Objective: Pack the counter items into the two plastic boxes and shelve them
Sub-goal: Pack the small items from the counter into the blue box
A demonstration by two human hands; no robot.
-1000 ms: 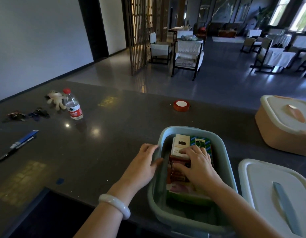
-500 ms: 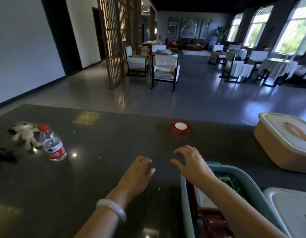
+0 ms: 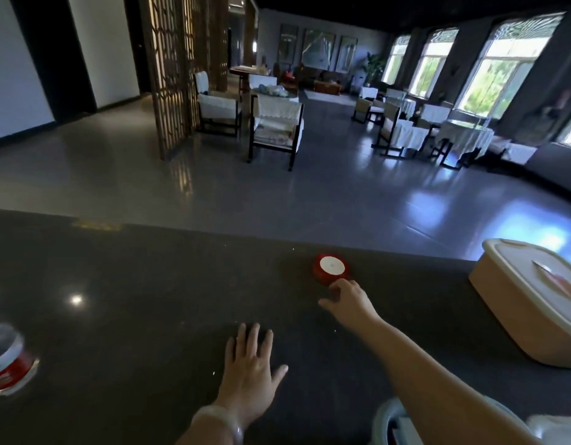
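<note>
I count two hands over the dark counter [image 3: 123, 316]. My right hand [image 3: 349, 300] reaches forward to the one red-and-white tape roll [image 3: 330, 268], which lies flat near the counter's far edge; the fingertips [image 3: 338, 284] are at the roll's near rim, apparently touching it, and the fingers are loosely spread, not closed around anything. My left hand [image 3: 250, 367] lies palm down on the counter with the fingers extended and slightly apart, holding nothing; one pale bangle [image 3: 220, 422] circles that wrist.

I see two boxes. The peach box [image 3: 515, 322] sits at the right with its white lid on, well apart from the tape roll. Only a corner of the grey-green box [image 3: 382, 419] shows at the bottom edge, under my right forearm, with something red and white inside that I cannot make out. Beside it, at the bottom right corner, is a pale patch, too cropped to identify.

One water bottle [image 3: 8, 364] with a red label sits blurred at the left edge, well away from both hands.
</note>
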